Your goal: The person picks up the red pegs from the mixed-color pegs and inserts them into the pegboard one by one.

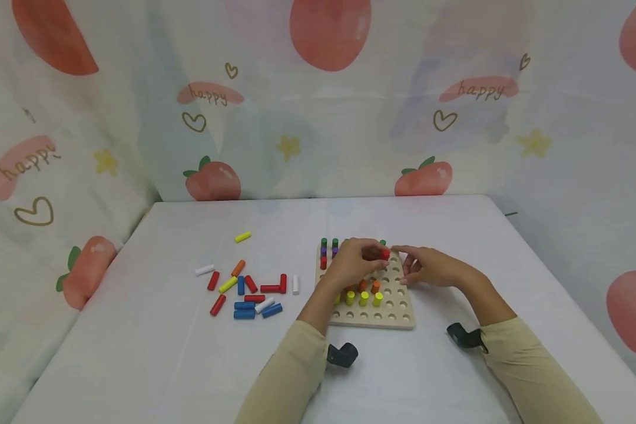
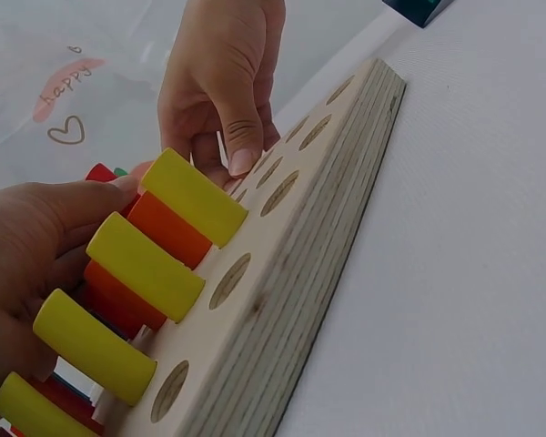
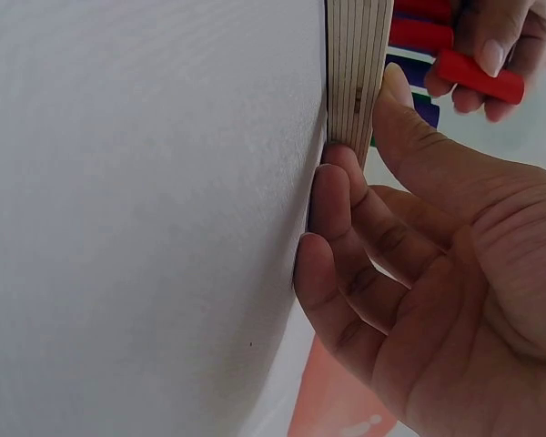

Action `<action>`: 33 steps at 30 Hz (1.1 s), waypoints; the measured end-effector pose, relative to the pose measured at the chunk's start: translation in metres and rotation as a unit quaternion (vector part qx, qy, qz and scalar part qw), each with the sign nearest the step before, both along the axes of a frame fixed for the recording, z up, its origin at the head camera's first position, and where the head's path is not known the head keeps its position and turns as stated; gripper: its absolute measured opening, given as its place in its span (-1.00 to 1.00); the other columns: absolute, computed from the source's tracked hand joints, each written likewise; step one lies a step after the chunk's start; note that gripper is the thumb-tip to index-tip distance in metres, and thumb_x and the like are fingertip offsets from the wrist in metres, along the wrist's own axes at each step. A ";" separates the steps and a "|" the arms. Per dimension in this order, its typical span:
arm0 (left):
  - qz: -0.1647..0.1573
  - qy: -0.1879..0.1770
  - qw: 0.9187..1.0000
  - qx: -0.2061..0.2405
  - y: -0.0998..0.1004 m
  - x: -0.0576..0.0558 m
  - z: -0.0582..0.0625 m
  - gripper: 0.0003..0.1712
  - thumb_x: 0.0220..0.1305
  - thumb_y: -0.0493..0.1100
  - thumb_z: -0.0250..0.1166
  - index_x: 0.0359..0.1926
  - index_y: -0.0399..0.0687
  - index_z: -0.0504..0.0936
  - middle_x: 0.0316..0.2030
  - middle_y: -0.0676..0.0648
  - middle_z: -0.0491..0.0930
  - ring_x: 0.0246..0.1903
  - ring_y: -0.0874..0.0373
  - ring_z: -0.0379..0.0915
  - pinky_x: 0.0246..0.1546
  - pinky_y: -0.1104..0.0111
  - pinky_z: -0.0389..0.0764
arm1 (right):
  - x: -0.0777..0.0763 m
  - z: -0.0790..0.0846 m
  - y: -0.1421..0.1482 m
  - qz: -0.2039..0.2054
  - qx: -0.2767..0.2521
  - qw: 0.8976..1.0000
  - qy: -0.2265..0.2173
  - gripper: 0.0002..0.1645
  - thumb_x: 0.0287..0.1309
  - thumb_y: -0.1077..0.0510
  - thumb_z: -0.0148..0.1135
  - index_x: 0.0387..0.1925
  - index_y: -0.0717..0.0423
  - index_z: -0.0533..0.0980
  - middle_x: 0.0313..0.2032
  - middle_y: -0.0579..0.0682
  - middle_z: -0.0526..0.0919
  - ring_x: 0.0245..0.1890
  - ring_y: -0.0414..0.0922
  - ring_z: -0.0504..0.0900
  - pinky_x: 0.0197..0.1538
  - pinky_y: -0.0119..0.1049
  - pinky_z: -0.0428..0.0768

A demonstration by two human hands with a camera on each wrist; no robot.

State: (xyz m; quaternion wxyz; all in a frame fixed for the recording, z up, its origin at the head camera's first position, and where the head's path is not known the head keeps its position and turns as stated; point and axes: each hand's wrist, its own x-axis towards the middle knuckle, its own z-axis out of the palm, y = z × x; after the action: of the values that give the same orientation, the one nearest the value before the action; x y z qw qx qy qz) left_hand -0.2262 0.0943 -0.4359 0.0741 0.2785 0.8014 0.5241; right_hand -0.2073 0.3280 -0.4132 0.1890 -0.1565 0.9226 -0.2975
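Observation:
A wooden pegboard (image 1: 372, 318) with rows of round holes lies on the table. My left hand (image 1: 357, 261) is over its upper part, pinching a red peg (image 3: 478, 78) between thumb and fingers. Along the board's right edge, my right hand (image 1: 433, 267) holds the rim, thumb (image 3: 402, 96) at the top face and other fingers against the side. Yellow pegs (image 1: 364, 298) stand in a row near the front, with orange pegs (image 1: 376, 286) behind them. Green, purple and red pegs (image 1: 323, 262) stand at the back left; my left hand hides part of the board.
Left of the board, loose pegs lie scattered: blue (image 1: 244, 314), red (image 1: 218, 305), white (image 1: 295, 284), orange (image 1: 238, 268) and yellow (image 1: 228, 284). Another yellow peg (image 1: 242, 237) lies farther back. A printed curtain (image 1: 318, 129) rises behind the white table (image 1: 138, 353).

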 end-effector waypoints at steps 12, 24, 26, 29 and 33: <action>-0.001 0.003 1.000 -0.004 0.002 -0.001 -0.002 -0.78 0.34 -0.17 0.46 -0.01 -0.02 0.79 -0.26 0.23 0.71 -0.23 0.37 0.61 -0.11 0.50 0.61 | -0.002 -0.003 0.002 0.005 0.001 1.000 0.002 -0.02 0.22 0.12 0.51 0.52 0.29 0.20 -0.25 -0.03 0.57 -0.25 -0.07 0.54 -0.15 -0.17 0.55; 0.005 0.024 0.998 -0.061 0.004 0.000 -0.004 -0.75 0.36 -0.15 0.45 0.04 0.00 0.79 -0.25 0.27 0.68 -0.19 0.39 0.56 0.00 0.44 0.57 | -0.001 -0.002 0.002 0.003 -0.002 1.000 -0.001 -0.02 0.24 0.14 0.49 0.53 0.28 0.19 -0.22 -0.03 0.58 -0.22 -0.07 0.55 -0.13 -0.15 0.53; 0.008 0.028 0.997 -0.067 0.004 0.000 -0.004 -0.76 0.36 -0.15 0.45 0.03 0.02 0.79 -0.25 0.27 0.68 -0.20 0.39 0.55 0.01 0.43 0.56 | -0.001 -0.002 0.002 0.004 -0.002 1.000 0.001 -0.02 0.23 0.14 0.50 0.53 0.28 0.20 -0.22 -0.03 0.58 -0.22 -0.07 0.55 -0.13 -0.15 0.53; 0.010 0.036 0.996 -0.079 0.005 0.000 -0.004 -0.76 0.35 -0.14 0.46 0.02 0.02 0.79 -0.25 0.25 0.70 -0.20 0.39 0.55 0.01 0.43 0.55 | -0.001 -0.001 0.002 0.005 -0.003 1.000 0.003 -0.02 0.22 0.15 0.50 0.53 0.29 0.20 -0.23 -0.03 0.58 -0.22 -0.07 0.55 -0.12 -0.15 0.53; 0.011 0.046 0.994 -0.098 0.006 0.001 -0.002 -0.76 0.35 -0.14 0.46 0.02 0.04 0.79 -0.23 0.23 0.70 -0.20 0.40 0.55 -0.01 0.45 0.55 | -0.001 -0.001 0.001 0.006 0.000 1.000 0.004 -0.02 0.22 0.15 0.51 0.52 0.29 0.20 -0.24 -0.04 0.58 -0.22 -0.08 0.55 -0.12 -0.15 0.53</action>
State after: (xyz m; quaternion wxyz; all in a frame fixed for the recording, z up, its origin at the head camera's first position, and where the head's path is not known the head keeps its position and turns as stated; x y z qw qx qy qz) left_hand -0.2253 0.1001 -0.4380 0.0583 0.2844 0.8545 0.4307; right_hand -0.2083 0.3295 -0.4141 0.1871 -0.1628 0.9224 -0.2961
